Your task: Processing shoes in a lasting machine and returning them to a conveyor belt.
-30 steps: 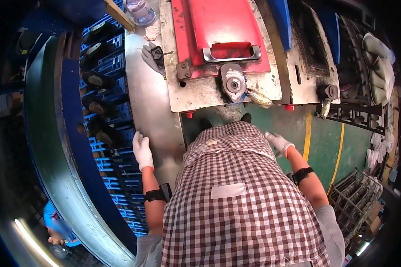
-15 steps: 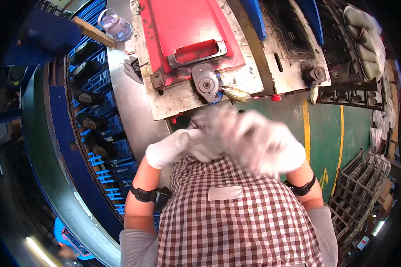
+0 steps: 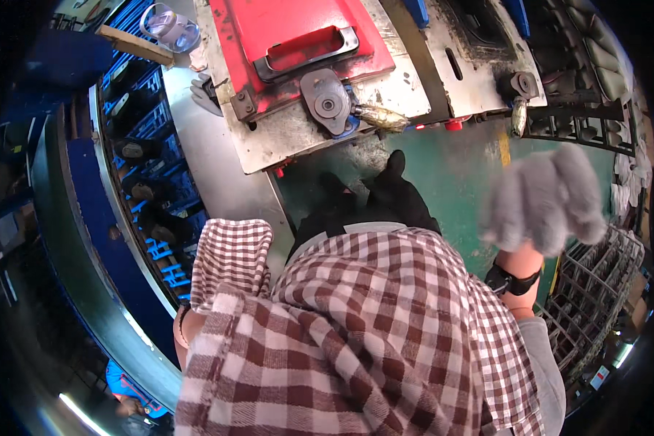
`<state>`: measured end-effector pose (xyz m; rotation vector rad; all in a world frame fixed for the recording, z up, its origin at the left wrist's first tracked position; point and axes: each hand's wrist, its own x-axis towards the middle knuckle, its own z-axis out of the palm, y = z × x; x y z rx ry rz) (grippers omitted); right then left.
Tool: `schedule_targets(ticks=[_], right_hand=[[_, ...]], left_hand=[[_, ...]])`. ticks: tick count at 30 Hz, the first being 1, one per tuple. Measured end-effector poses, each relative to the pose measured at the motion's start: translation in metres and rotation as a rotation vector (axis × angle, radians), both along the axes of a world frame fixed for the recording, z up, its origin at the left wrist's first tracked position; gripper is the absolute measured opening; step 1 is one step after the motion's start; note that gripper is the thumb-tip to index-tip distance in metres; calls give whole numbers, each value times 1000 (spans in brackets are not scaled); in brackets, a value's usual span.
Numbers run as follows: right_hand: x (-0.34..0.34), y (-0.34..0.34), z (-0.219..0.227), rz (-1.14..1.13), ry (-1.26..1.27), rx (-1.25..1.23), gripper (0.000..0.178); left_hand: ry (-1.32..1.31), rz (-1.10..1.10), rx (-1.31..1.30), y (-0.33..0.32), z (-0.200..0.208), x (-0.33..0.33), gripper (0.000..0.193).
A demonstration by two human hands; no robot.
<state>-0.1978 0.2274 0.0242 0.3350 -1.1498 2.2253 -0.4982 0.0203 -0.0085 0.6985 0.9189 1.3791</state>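
Note:
A brown-and-white checked apron (image 3: 356, 305) covers my front. Its left side is lifted in a raised fold of cloth (image 3: 232, 254). My left forearm (image 3: 185, 327) goes up behind that fold, which hides my left hand and its fingers, so its grip cannot be seen. Out to the right, my right hand (image 3: 545, 200) wears a grey glove and is blurred by motion. Its fingers look loosely bent and apart, with nothing visible in them. A dark strap (image 3: 514, 282) circles my right wrist.
Ahead stands a machine table with a red lidded mould (image 3: 283, 33), its handle (image 3: 309, 54) facing me. A grey glove (image 3: 206, 96) and a clear water jug (image 3: 171, 29) lie left of it. Blue racks (image 3: 156, 189) line the left; a wire rack (image 3: 596, 283) stands right.
My hands, together before my chest, have parted. The right has swung out to the right; the left has gone behind the apron cloth, which has risen. My legs and the floor now show.

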Motion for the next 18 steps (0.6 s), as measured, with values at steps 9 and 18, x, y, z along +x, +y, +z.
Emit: schedule_targets(ticks=[9,18], right_hand=[[16,-38,-65,-305,-227,-519,73],[-4,-29,-55,-203,-156,-327,51]], left_hand=[[-1001,-61,317,38,59,63,48],[-1672,-41,184,33,86,107,76]])
